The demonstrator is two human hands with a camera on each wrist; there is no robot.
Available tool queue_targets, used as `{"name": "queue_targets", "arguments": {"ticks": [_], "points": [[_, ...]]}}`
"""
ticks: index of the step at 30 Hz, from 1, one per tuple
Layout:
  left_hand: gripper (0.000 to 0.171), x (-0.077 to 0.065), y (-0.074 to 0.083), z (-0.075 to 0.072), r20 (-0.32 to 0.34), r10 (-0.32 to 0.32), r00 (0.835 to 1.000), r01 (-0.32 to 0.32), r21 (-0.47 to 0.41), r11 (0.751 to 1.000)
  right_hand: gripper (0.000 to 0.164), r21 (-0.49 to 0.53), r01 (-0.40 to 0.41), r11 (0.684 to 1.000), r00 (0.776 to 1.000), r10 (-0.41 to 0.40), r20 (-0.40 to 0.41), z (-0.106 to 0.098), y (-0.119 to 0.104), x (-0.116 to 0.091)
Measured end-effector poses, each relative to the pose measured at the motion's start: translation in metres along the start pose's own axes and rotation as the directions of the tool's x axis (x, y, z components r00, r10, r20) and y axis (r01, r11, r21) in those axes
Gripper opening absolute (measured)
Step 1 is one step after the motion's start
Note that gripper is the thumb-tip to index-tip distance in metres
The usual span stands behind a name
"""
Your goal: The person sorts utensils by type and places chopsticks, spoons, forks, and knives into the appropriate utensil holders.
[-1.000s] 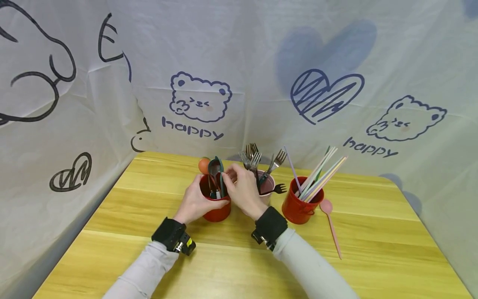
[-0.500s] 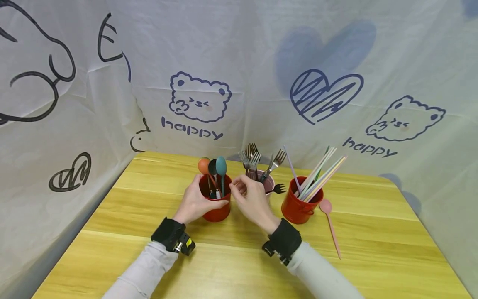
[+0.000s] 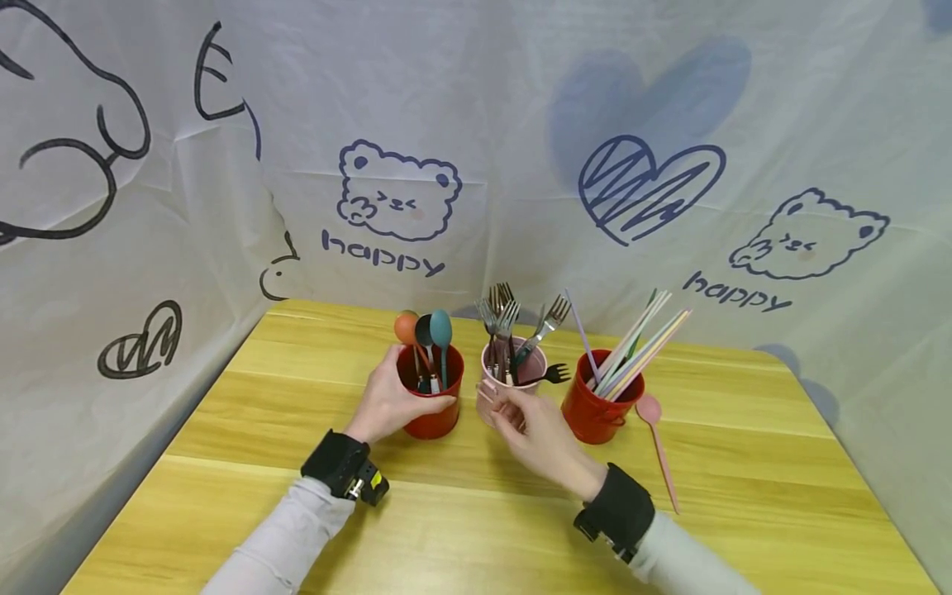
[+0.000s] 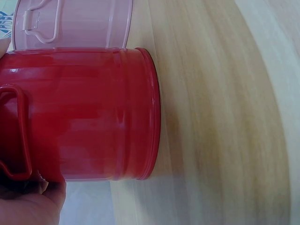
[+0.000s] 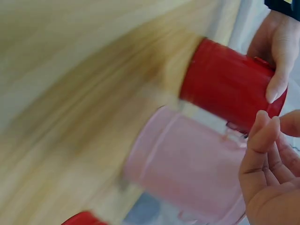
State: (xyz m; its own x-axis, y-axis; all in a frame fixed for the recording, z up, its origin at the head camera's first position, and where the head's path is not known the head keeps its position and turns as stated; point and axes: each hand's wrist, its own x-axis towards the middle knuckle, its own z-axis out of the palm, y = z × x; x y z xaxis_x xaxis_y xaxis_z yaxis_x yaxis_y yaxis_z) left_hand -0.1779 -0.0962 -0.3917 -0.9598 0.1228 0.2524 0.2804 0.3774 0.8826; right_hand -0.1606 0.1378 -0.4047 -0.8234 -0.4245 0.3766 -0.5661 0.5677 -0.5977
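Note:
My left hand (image 3: 388, 402) grips the left red bucket (image 3: 433, 425) around its side, thumb across the front. Inside it stand an orange spoon (image 3: 406, 327), a black spoon (image 3: 423, 330) and a teal spoon (image 3: 441, 329), bowls up. In the left wrist view that bucket's wall and handle fill much of the frame. My right hand (image 3: 543, 434) hovers in front of the pink bucket (image 5: 187, 161), fingers loosely bent with nothing between them. Several metal forks (image 3: 506, 317) stand in the pink bucket, and a black fork (image 3: 556, 374) leans out over its right rim.
Right of the pink bucket is a second red bucket (image 3: 590, 420) with several pastel straws (image 3: 645, 355). A pink spoon (image 3: 659, 446) lies beside it on the wooden table (image 3: 446, 529). White cloth (image 3: 521, 99) with drawings hangs behind and at the sides.
My right hand has let go of the teal spoon, which now stands in the left red bucket. That hand has moved right and toward me. The left hand keeps its grip.

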Motion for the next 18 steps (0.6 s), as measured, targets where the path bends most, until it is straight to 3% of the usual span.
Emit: {"name": "queue_targets", "arguments": {"ticks": [8,18], "points": [[0.076,0.0,0.001,-0.001,-0.003,0.002,1.0,-0.002,0.003,1.0,0.005,-0.112,-0.034,0.993,0.987,0.051,0.149,-0.023,0.034,-0.032],[0.076,0.001,0.0,0.0,0.001,0.0,1.0,0.0,0.001,1.0,0.009,-0.203,-0.071,0.977,0.968,0.116,0.221,-0.064,0.074,-0.066]]}}
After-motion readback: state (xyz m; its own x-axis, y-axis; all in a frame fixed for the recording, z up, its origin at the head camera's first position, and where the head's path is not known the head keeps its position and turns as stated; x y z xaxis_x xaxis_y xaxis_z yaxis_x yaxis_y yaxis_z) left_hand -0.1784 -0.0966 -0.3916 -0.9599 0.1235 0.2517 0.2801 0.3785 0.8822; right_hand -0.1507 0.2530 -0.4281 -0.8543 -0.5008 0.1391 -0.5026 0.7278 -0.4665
